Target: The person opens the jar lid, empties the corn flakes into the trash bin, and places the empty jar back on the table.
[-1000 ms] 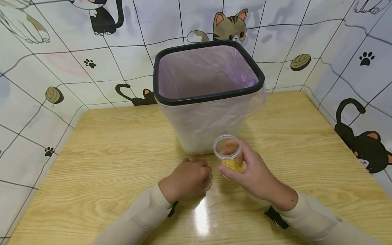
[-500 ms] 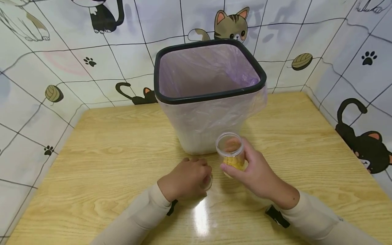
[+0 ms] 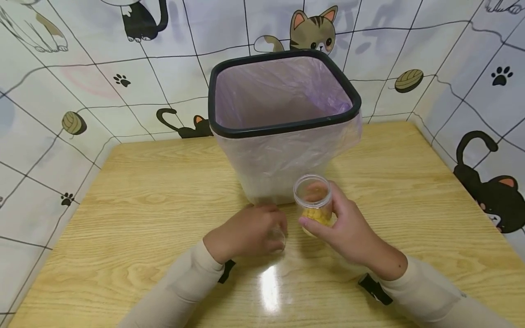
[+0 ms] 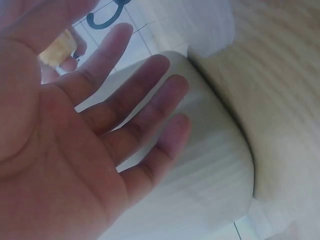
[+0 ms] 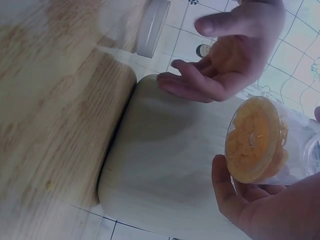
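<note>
While the lined bin (image 3: pixel 280 161) stands behind, the left hand (image 3: pixel 251 230) is relaxed, gripping nothing; the right hand (image 3: pixel 354 231) grasps the clear jar (image 3: pixel 316 213) before the bin, probably light, stiff and slick, best held round its wall; its lid (image 5: pixel 153 28) lies apart.

A clear open jar (image 3: pixel 312 204) holds yellow pieces (image 3: pixel 316 215) near a lid (image 5: pixel 152 29).
</note>
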Action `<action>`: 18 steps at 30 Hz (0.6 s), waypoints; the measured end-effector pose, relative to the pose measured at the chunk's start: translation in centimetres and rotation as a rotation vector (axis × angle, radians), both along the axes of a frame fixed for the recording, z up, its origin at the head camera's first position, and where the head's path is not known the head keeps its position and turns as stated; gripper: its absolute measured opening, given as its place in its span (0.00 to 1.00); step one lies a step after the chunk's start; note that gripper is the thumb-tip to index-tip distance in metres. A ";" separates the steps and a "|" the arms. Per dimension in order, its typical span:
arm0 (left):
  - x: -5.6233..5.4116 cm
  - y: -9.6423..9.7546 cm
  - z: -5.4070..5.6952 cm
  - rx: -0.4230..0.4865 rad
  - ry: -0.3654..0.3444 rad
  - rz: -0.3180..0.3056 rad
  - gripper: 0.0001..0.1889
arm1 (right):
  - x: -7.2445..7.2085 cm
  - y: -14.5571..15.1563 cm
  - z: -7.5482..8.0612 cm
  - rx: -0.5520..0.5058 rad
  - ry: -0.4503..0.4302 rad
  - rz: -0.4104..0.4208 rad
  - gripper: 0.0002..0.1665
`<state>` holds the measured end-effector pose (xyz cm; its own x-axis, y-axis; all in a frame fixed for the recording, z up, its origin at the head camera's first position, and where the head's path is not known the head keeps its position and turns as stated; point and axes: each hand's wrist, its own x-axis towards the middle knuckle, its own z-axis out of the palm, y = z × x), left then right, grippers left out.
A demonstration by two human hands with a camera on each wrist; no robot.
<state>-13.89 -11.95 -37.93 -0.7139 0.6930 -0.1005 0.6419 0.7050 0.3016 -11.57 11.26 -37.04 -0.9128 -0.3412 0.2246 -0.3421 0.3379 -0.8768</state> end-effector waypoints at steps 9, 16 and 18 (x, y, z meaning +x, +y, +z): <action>-0.9 -1.2 1.6 0.203 0.103 0.024 0.07 | -0.1 0.0 0.0 0.007 0.031 -0.004 0.33; -0.7 -1.8 3.3 0.475 0.135 0.071 0.05 | 0.0 -0.1 -0.1 0.035 0.033 -0.030 0.32; -0.5 -2.0 3.6 0.562 0.176 0.095 0.05 | 0.2 -0.2 -0.3 0.043 0.022 -0.034 0.32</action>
